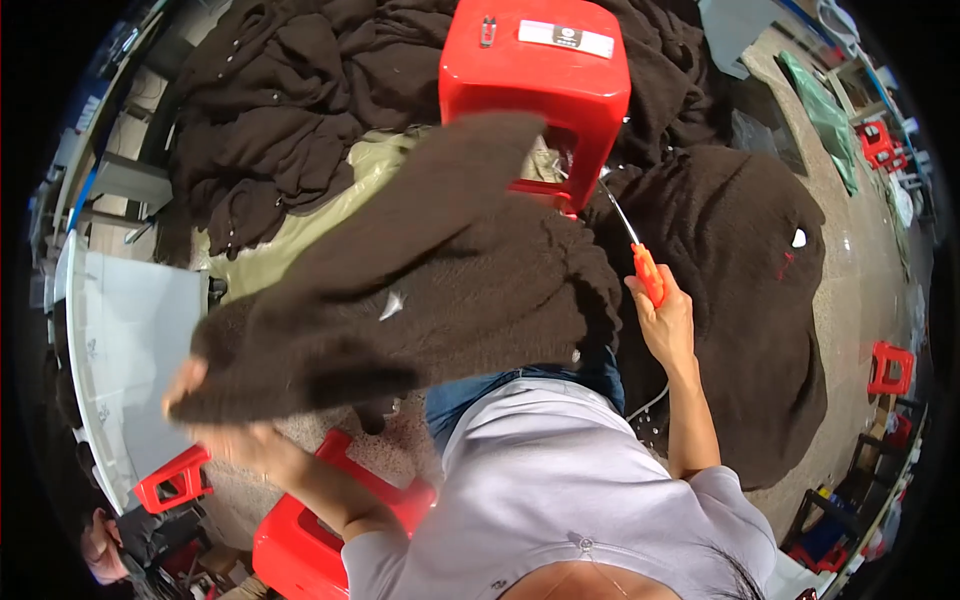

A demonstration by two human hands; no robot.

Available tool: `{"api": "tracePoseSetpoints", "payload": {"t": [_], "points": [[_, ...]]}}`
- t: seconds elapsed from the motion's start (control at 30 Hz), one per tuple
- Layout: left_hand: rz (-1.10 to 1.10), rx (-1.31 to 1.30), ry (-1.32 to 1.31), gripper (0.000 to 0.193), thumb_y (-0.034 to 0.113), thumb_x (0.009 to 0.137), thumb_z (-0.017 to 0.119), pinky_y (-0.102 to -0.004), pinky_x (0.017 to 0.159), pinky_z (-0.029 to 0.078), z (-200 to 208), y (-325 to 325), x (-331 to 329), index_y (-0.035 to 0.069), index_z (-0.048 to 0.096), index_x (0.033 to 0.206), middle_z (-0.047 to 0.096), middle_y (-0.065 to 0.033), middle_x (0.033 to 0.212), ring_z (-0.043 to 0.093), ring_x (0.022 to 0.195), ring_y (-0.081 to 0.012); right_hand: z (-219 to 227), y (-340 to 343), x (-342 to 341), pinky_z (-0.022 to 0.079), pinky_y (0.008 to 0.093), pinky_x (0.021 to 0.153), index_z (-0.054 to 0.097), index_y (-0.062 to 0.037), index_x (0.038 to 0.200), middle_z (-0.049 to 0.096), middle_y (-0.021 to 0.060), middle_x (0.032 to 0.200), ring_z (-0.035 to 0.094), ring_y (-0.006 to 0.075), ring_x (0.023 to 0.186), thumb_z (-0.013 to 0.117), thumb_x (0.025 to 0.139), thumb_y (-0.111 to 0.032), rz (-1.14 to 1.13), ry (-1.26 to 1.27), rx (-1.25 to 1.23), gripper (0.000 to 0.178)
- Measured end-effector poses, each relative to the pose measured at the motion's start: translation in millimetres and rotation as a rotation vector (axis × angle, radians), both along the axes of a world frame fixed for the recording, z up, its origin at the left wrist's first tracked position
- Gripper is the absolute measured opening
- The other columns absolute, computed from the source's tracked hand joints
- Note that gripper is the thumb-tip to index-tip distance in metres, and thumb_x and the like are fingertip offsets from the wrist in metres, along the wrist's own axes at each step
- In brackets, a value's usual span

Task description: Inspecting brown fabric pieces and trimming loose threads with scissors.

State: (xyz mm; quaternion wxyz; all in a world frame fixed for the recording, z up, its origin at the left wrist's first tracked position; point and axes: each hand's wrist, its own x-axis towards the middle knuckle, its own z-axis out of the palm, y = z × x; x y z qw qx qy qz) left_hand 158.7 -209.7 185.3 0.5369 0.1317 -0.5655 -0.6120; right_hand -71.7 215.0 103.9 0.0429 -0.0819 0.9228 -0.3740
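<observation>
A dark brown knitted garment (430,290) stretches across my lap, its upper flap and left end blurred by motion. A small pale patch shows on it. At its left end my left hand (215,415) grips the edge, fingers curled around the cloth. My right hand (665,310) is closed on an orange-handled tool (648,275) with a long thin metal shaft. The shaft points up and away, its tip near the leg of a red plastic stool (535,75); whether it touches anything I cannot tell.
A small metal object (488,32) and a white label lie on the stool's top. More brown cloth piles (280,110) spread at the far left; another brown heap (750,300) lies at right. Beneath is olive sheeting (300,235). Another red stool (300,535) stands at lower left.
</observation>
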Motion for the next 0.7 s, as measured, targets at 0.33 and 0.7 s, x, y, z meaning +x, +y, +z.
{"api": "tracePoseSetpoints", "payload": {"t": [0.33,0.7], "points": [[-0.211,0.248,-0.874,0.017,0.015,0.093,0.066,-0.0247,0.062,0.050,-262.7,81.3,-55.8,0.004,0.059,0.084,0.055,-0.0023,0.086,0.058,0.067,-0.0104,-48.9,2.4,9.2,0.049,0.0404,0.077,0.057,-0.0026,0.112,0.058,0.0153,0.102,0.060,0.0359,0.090,0.086,0.067,-0.033,0.228,0.037,0.096,0.061],[-0.969,-0.096,-1.252,0.036,0.019,0.087,0.073,-0.0319,0.068,0.054,-200.6,205.2,-111.7,-0.009,0.062,0.106,0.071,-0.0152,0.091,0.067,0.078,-0.0186,-114.6,52.4,-6.8,0.043,0.0397,0.102,0.047,-0.0040,0.133,0.046,0.0147,0.126,0.049,0.0353,0.119,0.093,0.051,-0.013,0.264,-0.150,0.050,0.095]]}}
